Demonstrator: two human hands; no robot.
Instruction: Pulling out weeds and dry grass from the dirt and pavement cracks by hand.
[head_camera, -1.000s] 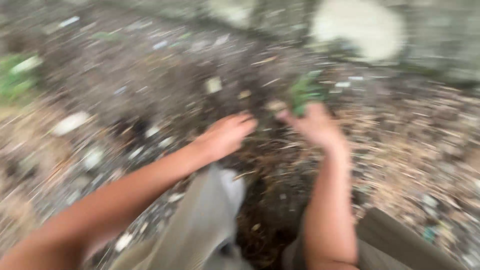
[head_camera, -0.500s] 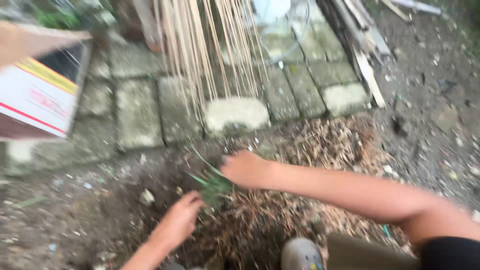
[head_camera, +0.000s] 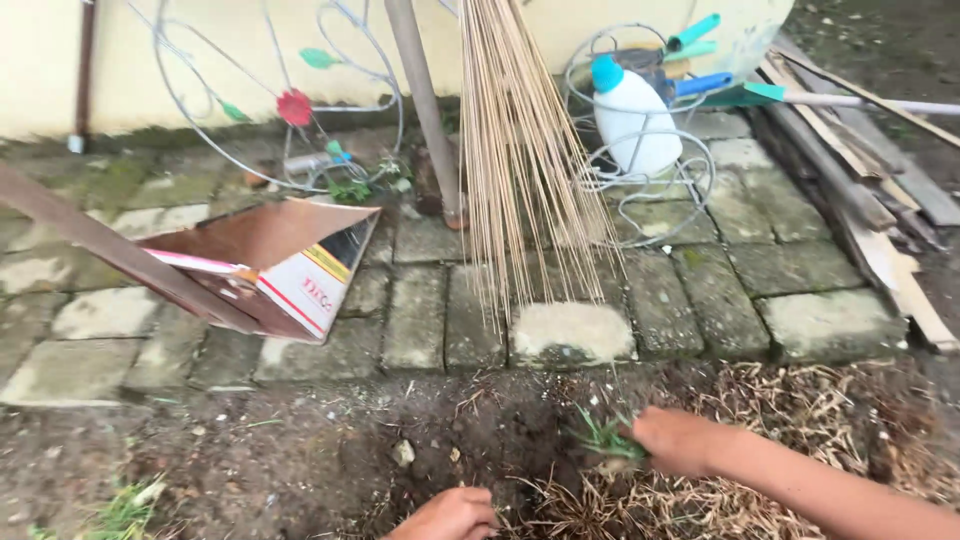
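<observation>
Gripping green weed tuft (head_camera: 603, 438) w/ right hand (head_camera: 672, 441); left hand (head_camera: 450, 515) on soil (head_camera: 300, 460).

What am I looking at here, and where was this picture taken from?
There is no machine here: a person wears a camera on the head, so the one view looks down at their own two bare hands. The right hand pinches a small green grass tuft at the edge of a patch of dark soil. The left hand rests low on the soil beside a heap of dry straw-like cuttings; whether it grips anything cannot be told. Beyond lie mossy paving stones. On them sit an open cardboard box lying on its side, a stick broom with long pale bristles, a white bottle with a blue cap among loops of wire, and wooden planks at the right.
</observation>
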